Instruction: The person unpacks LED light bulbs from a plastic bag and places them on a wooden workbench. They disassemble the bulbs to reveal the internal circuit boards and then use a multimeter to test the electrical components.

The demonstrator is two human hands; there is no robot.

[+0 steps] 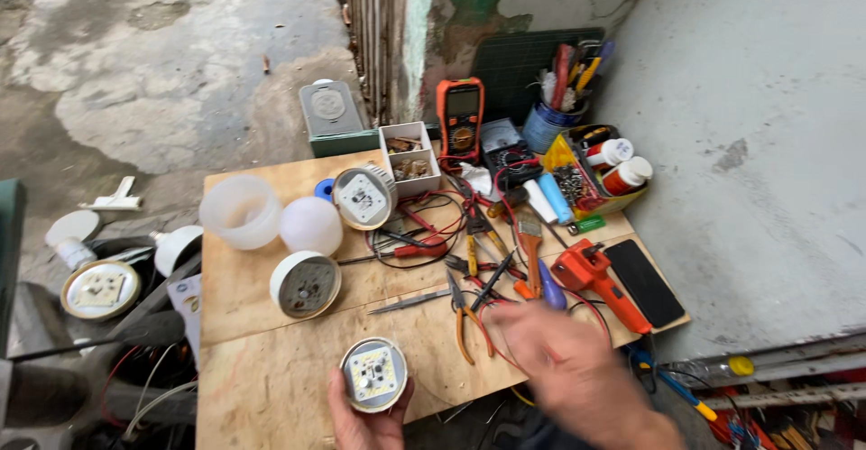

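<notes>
Setting: bare concrete floor and grey wall, with a low plywood board as worktop.
Left hand: at the board's near edge, fingers wrapped round an opened bulb base, its white LED plate facing up.
Right hand: blurred above the board's near right part, just beside the pliers; fingers seemingly spread, nothing visibly held, though hard to tell for sure.
Near the hands: tweezers, a paintbrush, an orange soldering gun, a black phone.
Farther back: two more opened bulb bases on the board, a round white dome, a translucent cover.
Rear edge: orange multimeter, white parts box, cup of tools.
</notes>
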